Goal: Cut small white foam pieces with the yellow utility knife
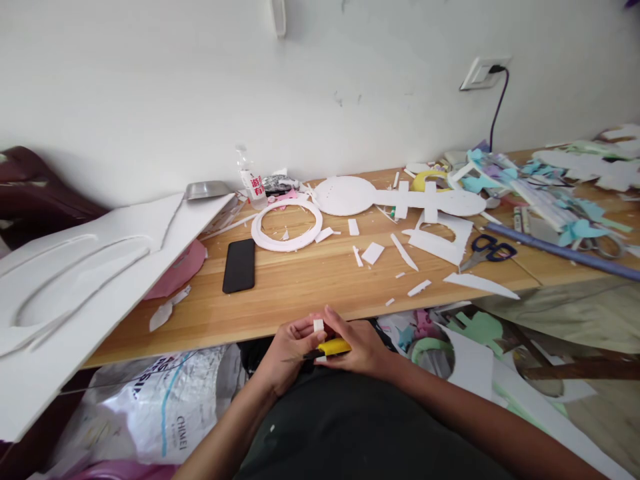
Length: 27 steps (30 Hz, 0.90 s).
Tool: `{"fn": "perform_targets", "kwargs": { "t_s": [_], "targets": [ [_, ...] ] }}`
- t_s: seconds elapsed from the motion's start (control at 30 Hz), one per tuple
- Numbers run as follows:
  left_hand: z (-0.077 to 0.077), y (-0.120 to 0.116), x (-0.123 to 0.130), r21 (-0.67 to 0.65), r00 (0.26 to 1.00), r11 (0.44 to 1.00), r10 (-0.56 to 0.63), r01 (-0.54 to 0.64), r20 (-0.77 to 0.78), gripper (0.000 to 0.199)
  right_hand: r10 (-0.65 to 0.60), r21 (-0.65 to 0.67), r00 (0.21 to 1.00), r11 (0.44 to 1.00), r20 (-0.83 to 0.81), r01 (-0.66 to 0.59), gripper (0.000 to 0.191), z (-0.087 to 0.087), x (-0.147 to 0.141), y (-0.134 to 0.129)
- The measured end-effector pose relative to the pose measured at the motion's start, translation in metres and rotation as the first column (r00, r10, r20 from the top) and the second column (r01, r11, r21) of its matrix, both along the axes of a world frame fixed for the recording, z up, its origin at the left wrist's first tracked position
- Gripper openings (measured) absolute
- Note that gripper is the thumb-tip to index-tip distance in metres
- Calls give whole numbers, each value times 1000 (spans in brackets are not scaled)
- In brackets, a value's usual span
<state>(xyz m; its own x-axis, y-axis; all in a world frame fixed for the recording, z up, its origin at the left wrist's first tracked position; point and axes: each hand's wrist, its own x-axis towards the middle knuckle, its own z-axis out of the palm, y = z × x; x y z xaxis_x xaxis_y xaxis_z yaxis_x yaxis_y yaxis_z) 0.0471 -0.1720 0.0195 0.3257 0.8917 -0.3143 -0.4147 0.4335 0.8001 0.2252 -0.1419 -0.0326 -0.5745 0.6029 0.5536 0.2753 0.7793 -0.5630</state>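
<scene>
Close to my lap, at the table's front edge, my two hands meet. My left hand [289,351] is closed on a small white foam piece [319,325], pinched between thumb and fingers. A yellow utility knife [335,347] lies in my right hand [367,348], its dark blade end pointing left below the piece. The right fingertips come close to the foam too; whether they touch it is unclear. Beyond them on the wooden table [300,293] lie foam offcuts [373,253], a white foam ring [257,237] and a long white foam cutout [345,195] with a round end.
A black phone [239,265] lies left of centre, near a leaning white foam board [100,267] with a metal bowl [207,190] on it. A plastic bottle [254,183] stands by the wall. Scissors [485,252] and coloured scraps [540,190] are at right. Below hangs a bag [165,407].
</scene>
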Motion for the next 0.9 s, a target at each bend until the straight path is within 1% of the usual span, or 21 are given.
{"fn": "perform_targets", "kwargs": {
  "t_s": [0.17,0.3,0.4,0.53,0.63,0.7,0.77,0.83,0.9],
  "targets": [
    [1,1,2,-24,1000,1000,3,-4,-11,45,-12,32,1000,999,-7,12,106,1,0,1],
    [5,3,2,16,999,1000,-3,3,-38,43,19,49,999,999,-40,-17,103,2,2,3],
    [11,4,1,26,998,999,-33,35,-44,42,40,68,995,997,-86,-34,98,5,4,4],
    [16,5,-1,-35,997,998,-57,55,-44,45,-10,-7,992,1000,-127,9,99,6,4,3],
    [15,6,-1,-77,999,997,-7,4,-45,46,-24,-31,992,999,-120,20,101,5,3,3],
    [13,8,1,-68,999,997,27,-30,-40,44,-30,-29,995,999,-100,27,103,3,3,3],
    [11,11,3,-57,998,997,45,-47,-36,40,-35,-55,995,998,-90,30,104,1,3,3],
    [9,12,4,-56,998,997,52,-54,-41,37,-34,-86,995,996,-89,26,105,1,3,3],
    [8,12,5,-48,997,998,49,-52,-57,38,-30,-117,996,993,-86,19,105,2,4,3]
  ]
}}
